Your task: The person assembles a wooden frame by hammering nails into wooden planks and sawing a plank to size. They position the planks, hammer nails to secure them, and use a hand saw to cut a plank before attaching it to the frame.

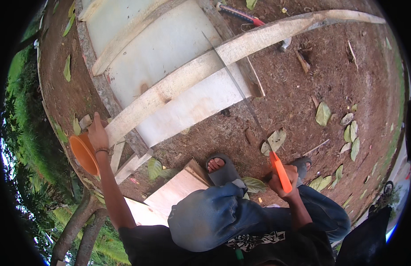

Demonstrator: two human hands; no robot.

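Basically, hard to tell if the saw's point(278, 167) teeth are in the plank point(192, 73) or just lying on it; blade crosses it right of its middle, tip past the far edge, orange handle on the near side. R hand point(283, 184) is closed round that handle, some fingers hidden. L hand point(98, 134) is on the plank's L end, one finger pointing away; underside's hidden, so can't tell if it's gripping or just pressing. Orange bucket point(83, 153) sits beside that end, partly blocked by L hand & wrist. White panel point(196, 104) w/ wood bars runs under the plank, which hides a strip of it. Tool point(241, 14) w/ red-&-dark handle lies beyond the plank, kind unclear. Near side of plank: L sandal point(225, 175), R one mostly hidden, plus a pale board point(174, 193) cut off by the knee point(201, 217). Dry leaves point(323, 114) lie R of the blade, near side of plank.
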